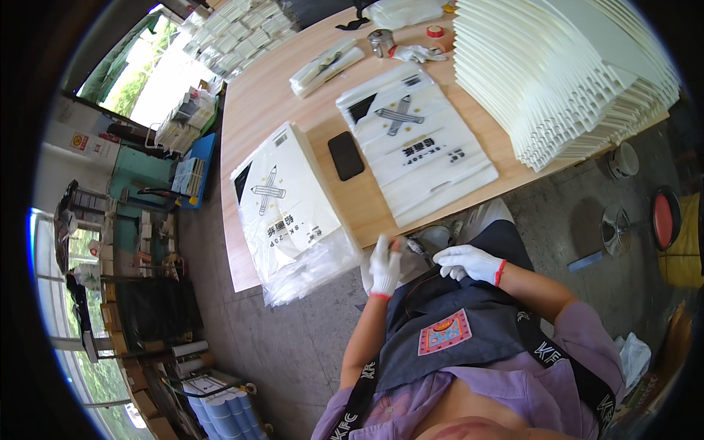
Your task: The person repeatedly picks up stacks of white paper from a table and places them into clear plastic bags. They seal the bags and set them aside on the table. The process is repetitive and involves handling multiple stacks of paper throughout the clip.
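Observation:
My left hand, in a white knit glove with a red cuff, is raised just off the table's front edge, fingers apart, fingertips blurred. My right hand, gloved alike, is half curled above my dark apron; whether it pinches anything cannot be told. Left of my left hand lies a stack of printed drawing-paper packs in clear plastic, the loose bag ends hanging over the edge. Farther right, a pile of printed plastic bags lies flat. Between the two piles is a black smartphone.
A tall stack of white paper or board fills the table's right side. Rolled plastic bags, a metal cup, a spare glove and a red tape roll lie farther back. A round stool stands on the floor at right.

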Available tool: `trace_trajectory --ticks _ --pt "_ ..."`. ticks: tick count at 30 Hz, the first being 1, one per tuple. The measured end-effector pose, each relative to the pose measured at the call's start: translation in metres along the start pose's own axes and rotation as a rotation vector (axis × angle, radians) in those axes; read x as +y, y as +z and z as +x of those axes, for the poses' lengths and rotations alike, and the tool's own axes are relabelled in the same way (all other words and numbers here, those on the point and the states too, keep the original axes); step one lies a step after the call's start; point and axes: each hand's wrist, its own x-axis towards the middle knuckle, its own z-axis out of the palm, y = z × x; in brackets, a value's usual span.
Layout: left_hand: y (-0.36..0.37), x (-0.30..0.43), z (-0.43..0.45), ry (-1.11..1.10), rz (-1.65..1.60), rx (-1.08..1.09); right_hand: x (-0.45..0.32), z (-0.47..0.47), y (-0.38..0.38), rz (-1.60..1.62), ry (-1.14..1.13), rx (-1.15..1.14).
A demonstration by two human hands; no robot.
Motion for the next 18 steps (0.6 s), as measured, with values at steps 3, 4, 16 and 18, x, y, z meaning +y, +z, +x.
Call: trace_trajectory --ticks 3,4,16,18 --pt "0.047 0.055 0.073 0.198 0.283 -0.120 -0.003 -0.018 -0.001 -0.015 -0.101 0.084" --pt "0.063 0.055 0.090 0.231 0.361 -0.133 -0.003 -0.022 0.002 -0.023 -0.129 0.094" --pt "0.090 0.037 0.159 0.335 0.360 -0.211 -0.038 -0.030 0.003 0.010 -0.350 0.087" --pt "0.083 0.052 0.162 0.320 0.358 -0.265 -0.065 -0.005 -0.009 0.008 -0.463 0.141"
